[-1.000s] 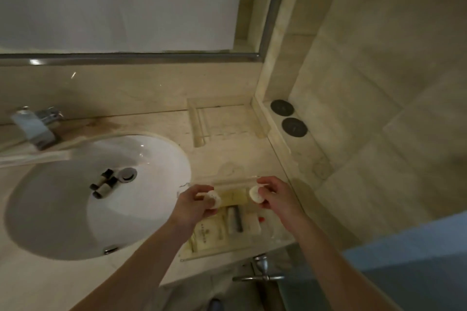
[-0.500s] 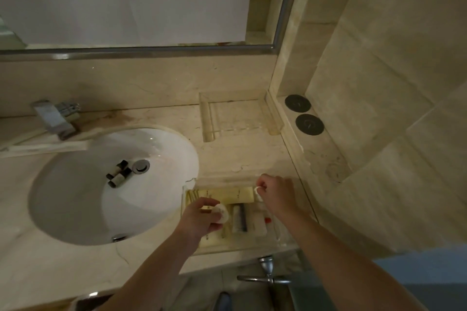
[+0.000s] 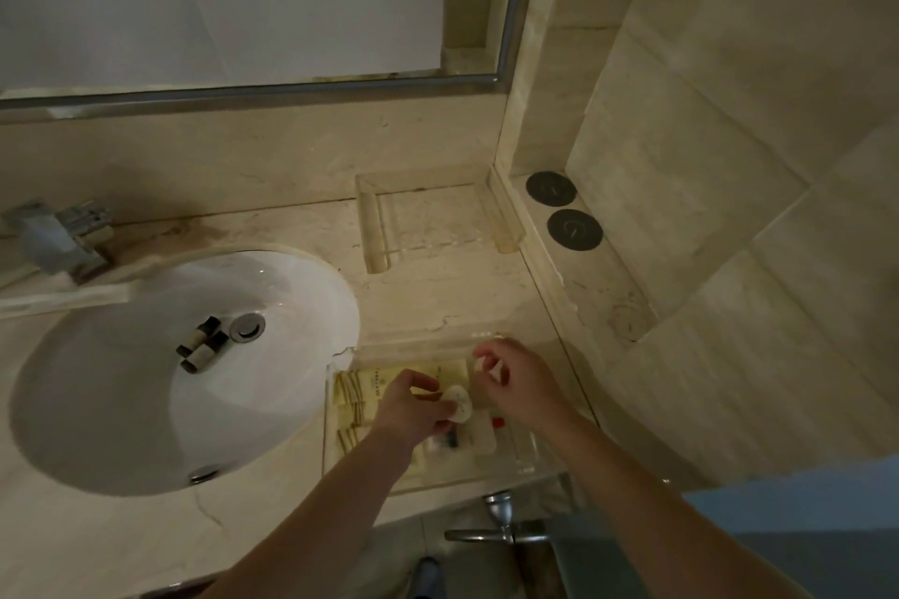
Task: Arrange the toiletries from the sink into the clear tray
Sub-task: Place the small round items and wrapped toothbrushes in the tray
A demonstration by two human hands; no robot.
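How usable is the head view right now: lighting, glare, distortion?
Head view: dim, warm light; small glare streaks on the sink; wide-angle bending at the edges; clear tray walls hard to make out; the white items held by the left hand and right hand look soft.

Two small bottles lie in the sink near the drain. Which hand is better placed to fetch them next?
Probably the left hand: it is on the side of the sink, nearer the two small bottles. It holds a round white item and must set it down first. The right hand pinches another over the clear tray.
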